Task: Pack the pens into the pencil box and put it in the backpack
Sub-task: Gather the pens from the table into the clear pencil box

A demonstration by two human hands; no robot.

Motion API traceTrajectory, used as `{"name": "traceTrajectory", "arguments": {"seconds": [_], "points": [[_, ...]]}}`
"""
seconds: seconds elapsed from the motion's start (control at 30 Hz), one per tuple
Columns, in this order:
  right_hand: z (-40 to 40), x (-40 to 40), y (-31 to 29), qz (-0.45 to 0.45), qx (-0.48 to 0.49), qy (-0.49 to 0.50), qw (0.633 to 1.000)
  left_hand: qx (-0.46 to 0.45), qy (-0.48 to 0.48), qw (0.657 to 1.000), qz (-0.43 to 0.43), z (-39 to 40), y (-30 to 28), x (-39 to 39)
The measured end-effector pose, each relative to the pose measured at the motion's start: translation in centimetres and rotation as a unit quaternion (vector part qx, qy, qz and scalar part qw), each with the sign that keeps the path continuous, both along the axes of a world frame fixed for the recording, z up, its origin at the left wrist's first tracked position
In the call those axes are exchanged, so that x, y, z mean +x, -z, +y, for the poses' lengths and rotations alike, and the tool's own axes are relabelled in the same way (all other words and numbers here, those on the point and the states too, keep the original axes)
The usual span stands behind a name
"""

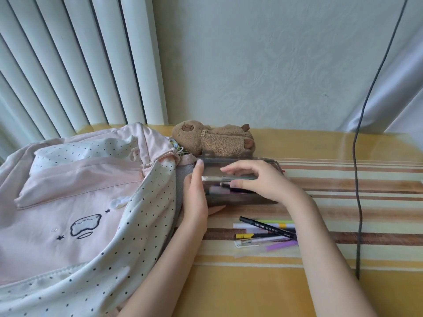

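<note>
A clear grey pencil box (238,197) sits on the table beside the backpack, with some pens visible inside through its wall. My left hand (194,197) grips the box's left end, thumb under the front. My right hand (256,179) lies over the lid (212,171), fingers spread on top, thumb at the front edge. Whether the lid is fully down I cannot tell. Several loose pens (265,232), black, yellow, white and purple, lie on the table just in front of the box. The pink and white dotted backpack (80,202) lies on its back at the left.
A brown plush capybara pouch (212,139) rests behind the box against the wall. A black cable (359,202) hangs down at the right and crosses the striped tablecloth (343,202). Vertical blinds (68,65) stand at the back left.
</note>
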State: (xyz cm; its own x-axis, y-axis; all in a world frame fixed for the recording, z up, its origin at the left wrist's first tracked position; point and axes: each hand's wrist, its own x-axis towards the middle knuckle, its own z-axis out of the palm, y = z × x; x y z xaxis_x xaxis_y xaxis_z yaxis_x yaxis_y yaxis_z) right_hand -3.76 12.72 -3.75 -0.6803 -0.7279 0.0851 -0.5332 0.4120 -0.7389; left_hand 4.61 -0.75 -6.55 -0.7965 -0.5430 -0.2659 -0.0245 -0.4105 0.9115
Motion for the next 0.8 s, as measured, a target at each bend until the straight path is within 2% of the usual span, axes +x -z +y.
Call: {"name": "traceTrajectory", "arguments": {"seconds": [0.1,0.17,0.23,0.3,0.33,0.43,0.5,0.6,0.7,0.8], "points": [[0.5,-0.1,-0.5,0.005,-0.14,0.075,0.987,0.008,-0.043,0.999,-0.009,-0.1,0.1,0.0],[1.2,-0.4,-0.9,0.01,-0.265,0.183,0.947,0.026,-0.106,0.994,0.013,-0.7,0.4,-0.3],[1.9,-0.8,-1.0,0.06,-0.311,0.289,0.904,0.02,-0.161,0.986,0.036,-1.3,0.6,-0.5],[2.5,-1.0,-0.5,0.133,-0.249,0.353,0.892,0.016,-0.206,0.976,0.069,-1.4,0.7,-0.3],[2.6,-1.2,0.1,0.138,-0.205,0.354,0.902,0.001,-0.225,0.971,0.084,-1.4,0.9,-0.3],[2.7,-1.3,2.2,0.05,-0.064,0.273,0.959,-0.07,-0.28,0.951,0.115,-1.4,1.1,-0.1],[2.2,-1.3,3.2,0.006,0.036,0.225,0.974,-0.082,-0.303,0.942,0.122,-1.6,1.7,-0.3],[1.4,-1.9,4.1,0.023,0.169,0.187,0.967,-0.102,-0.316,0.937,0.11,-1.7,2.2,-0.6],[1.0,-3.0,4.0,0.076,0.246,0.191,0.947,-0.131,-0.311,0.935,0.112,-1.7,2.9,-0.8],[0.4,-3.2,3.5,0.085,0.299,0.19,0.931,-0.141,-0.309,0.934,0.112,-1.8,3.2,-1.0]]}}
